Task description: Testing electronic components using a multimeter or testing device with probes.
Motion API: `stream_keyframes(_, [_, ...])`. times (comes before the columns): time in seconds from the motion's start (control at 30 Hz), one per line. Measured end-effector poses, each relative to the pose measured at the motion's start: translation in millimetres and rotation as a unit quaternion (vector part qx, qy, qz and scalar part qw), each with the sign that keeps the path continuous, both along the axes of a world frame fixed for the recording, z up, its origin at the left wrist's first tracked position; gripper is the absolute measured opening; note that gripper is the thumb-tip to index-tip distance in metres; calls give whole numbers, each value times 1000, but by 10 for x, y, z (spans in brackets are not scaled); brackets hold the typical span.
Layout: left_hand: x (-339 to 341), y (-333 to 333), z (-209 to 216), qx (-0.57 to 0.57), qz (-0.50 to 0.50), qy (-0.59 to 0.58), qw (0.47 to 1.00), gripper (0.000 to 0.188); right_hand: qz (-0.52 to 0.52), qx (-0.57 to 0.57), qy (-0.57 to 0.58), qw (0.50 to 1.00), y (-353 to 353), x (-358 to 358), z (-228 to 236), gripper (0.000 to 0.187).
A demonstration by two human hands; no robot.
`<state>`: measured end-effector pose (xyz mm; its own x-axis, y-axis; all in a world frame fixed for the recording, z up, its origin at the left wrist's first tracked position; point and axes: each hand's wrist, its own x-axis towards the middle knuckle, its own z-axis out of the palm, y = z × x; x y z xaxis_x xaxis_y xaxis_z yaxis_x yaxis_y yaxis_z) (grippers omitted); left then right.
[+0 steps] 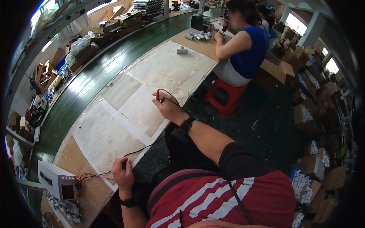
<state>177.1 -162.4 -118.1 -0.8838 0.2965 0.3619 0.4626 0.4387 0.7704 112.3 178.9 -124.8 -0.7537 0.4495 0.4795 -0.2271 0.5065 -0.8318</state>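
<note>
My right hand (167, 109) is over the middle of the white-covered table (152, 68), its fingers closed on a red and black pair of test leads (167, 91). The red lead loops above the fingers, and a black lead runs back over the wrist. Close to the table's front edge, my left hand (122, 174) is curled, with its knuckles up. Red and black wires (95, 175) run from a white bench power supply (57, 180) to this hand, where the fingers hide them. A black wire comes out beyond it toward the right.
A grey metal cylinder (182, 50) lies farther up the table. Several more cylinders (198, 36) are on brown board beside a seated co-worker (243, 49) on a red stool (225, 97). Metal parts (64, 207) lie by the power supply. Cartons (310, 167) line the right side.
</note>
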Motion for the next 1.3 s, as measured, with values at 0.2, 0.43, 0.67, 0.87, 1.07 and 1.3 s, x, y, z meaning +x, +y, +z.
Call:
stream_keyframes(0.2, [19, 5, -11, -22, -1, 6, 1000, 5, 10, 40, -42, 998, 40, 28, -106, 20])
stream_keyframes(0.43, [50, 41, -42, -26, 14, 27, 999, 4, -18, 36, -24, 999, -2, 75, -73, 21])
stream_keyframes(0.67, [79, 98, -91, -102, 19, 143, 984, 4, -28, 98, -24, 995, -31, -9, -129, 23])
stream_keyframes(0.87, [21, 56, -82, -71, 15, 92, 993, 5, -52, 121, -9, 991, -37, -56, -128, 24])
stream_keyframes(1.07, [-7, 58, -65, -21, -5, 35, 999, 4, -61, 123, -18, 990, 24, -54, -147, 26])
stream_keyframes(1.3, [-35, -23, -116, -17, -6, 24, 1000, 5, -64, 101, 45, 992, 11, -16, -240, 20])
